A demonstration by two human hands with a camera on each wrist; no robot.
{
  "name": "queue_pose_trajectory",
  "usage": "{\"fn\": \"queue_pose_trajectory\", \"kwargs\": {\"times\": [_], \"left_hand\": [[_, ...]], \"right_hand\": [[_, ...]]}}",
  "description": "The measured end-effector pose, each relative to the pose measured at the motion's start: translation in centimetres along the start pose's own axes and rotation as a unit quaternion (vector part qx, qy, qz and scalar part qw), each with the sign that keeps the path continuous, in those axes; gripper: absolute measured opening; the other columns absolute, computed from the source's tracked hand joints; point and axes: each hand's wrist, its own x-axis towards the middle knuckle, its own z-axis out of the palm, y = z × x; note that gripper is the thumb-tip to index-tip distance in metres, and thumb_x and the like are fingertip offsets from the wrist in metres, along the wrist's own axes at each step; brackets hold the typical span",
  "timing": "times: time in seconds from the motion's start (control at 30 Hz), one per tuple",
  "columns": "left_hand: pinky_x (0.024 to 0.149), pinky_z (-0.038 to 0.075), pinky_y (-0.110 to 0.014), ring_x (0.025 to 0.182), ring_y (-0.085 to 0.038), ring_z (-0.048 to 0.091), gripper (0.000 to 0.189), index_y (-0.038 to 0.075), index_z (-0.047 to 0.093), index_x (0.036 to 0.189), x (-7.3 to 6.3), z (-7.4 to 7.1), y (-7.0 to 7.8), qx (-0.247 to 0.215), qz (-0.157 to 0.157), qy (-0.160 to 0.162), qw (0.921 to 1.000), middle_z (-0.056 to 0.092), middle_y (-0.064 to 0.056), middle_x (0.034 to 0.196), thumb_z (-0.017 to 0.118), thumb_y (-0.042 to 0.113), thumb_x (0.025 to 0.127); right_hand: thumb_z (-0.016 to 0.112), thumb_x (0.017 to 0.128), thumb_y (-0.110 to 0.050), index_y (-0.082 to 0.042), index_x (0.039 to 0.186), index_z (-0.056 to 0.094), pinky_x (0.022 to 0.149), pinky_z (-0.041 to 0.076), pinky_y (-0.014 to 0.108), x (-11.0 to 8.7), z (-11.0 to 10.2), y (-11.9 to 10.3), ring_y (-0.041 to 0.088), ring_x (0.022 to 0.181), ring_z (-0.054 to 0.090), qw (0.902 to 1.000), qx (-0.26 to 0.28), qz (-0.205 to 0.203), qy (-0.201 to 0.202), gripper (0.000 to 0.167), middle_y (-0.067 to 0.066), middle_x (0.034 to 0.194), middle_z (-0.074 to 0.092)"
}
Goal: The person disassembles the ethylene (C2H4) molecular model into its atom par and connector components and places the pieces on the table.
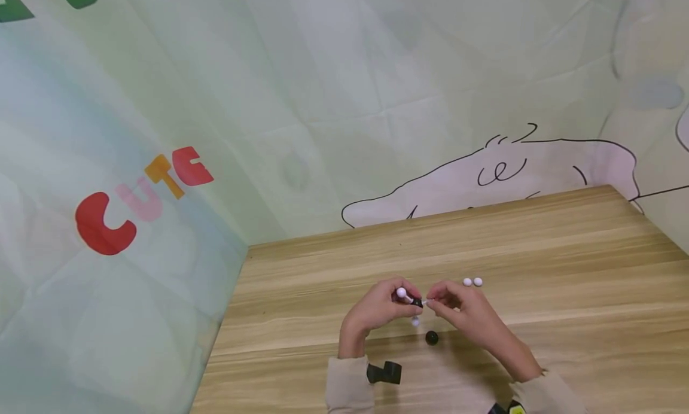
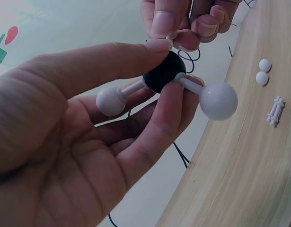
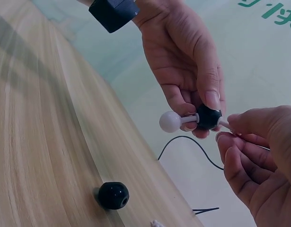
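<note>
Between thumb and fingers, my left hand pinches a black ball of a ball-and-stick model. Two white sticks join that ball to a white ball on one side and another white ball on the other. My right hand pinches a thin white stick whose end meets the black ball; its fingers hide the rest of the stick. How deep the stick sits in the ball I cannot tell. On the table below the hands lies a loose black ball with a hole.
Two loose white balls lie side by side on the wooden table, beyond my right hand. Near them in the left wrist view is a small group of white sticks. A printed cloth backdrop stands behind the table.
</note>
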Motion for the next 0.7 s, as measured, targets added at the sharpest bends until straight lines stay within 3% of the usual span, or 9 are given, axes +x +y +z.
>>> {"fn": "queue_pose_trajectory", "kwargs": {"times": [0.17,0.23,0.4,0.7], "left_hand": [[0.063,0.046,-0.016,0.074,-0.008,0.056,0.021,-0.006,0.062,0.103,-0.7,-0.1,1.9,-0.027,0.004,0.002,0.9996,0.061,-0.003,0.086,0.069,0.001,0.084],[0.064,0.047,-0.016,0.075,-0.008,0.057,0.021,-0.007,0.062,0.102,-0.8,-0.1,1.9,-0.034,0.005,0.003,0.9994,0.062,-0.005,0.087,0.069,0.000,0.084],[0.066,0.049,-0.018,0.075,-0.007,0.059,0.019,-0.003,0.062,0.100,-0.2,0.0,0.4,-0.032,0.008,0.001,0.9994,0.063,-0.004,0.088,0.070,0.005,0.085],[0.063,0.048,-0.019,0.069,-0.005,0.060,0.016,-0.002,0.060,0.094,-0.3,-0.3,0.0,-0.042,0.020,-0.021,0.9987,0.061,0.000,0.080,0.070,0.005,0.084]], "right_hand": [[0.068,0.088,-0.010,-0.011,0.092,0.065,0.059,0.051,0.023,-0.1,-0.1,0.0,0.003,0.068,0.060,0.9995,0.030,0.010,-0.008,0.005,0.003,0.080,0.067],[0.068,0.088,-0.011,-0.011,0.092,0.064,0.059,0.051,0.023,-0.1,-0.2,0.0,0.003,0.068,0.060,0.9991,0.037,0.015,-0.012,0.005,0.002,0.080,0.067],[0.068,0.088,-0.012,-0.009,0.090,0.064,0.060,0.051,0.023,-0.1,-0.3,-0.1,0.004,0.069,0.060,0.9982,0.054,0.021,-0.019,0.005,0.008,0.082,0.066],[0.068,0.087,-0.004,-0.012,0.087,0.064,0.065,0.053,0.024,-0.3,-0.2,0.0,0.004,0.071,0.060,0.9980,0.057,-0.021,-0.019,0.009,0.004,0.084,0.067]]}}
